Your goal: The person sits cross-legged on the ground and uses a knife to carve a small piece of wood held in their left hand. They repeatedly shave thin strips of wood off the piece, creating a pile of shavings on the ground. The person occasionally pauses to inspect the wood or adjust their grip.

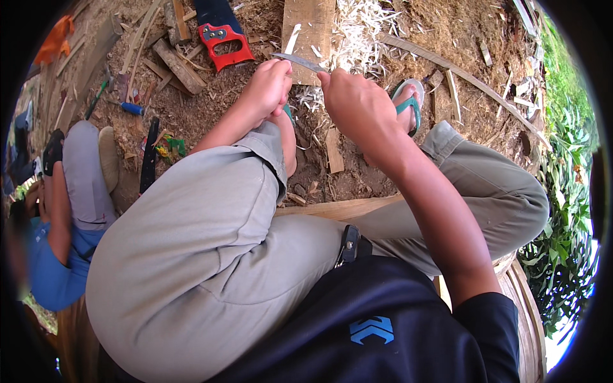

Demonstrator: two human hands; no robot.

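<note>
A thin grey knife blade (300,62) spans the gap between my two hands, above a wooden board. My right hand (359,102) is closed at the blade's right end, and the handle is hidden inside the fist. The blade's other end reaches over my left hand (268,88), whose fingers are curled shut. Whatever the left hand grips, if anything, is hidden by its fingers. Just beyond the blade, a pale wood strip (292,39) lies on the flat wooden board (309,22).
Pale wood shavings (361,38) heap beside the board. A red-handled saw (225,48), wood offcuts (179,67) and a blue-handled tool (131,108) lie on the left. A long curved wood strip (472,80) crosses the ground at right. Another person in blue (54,265) sits at far left.
</note>
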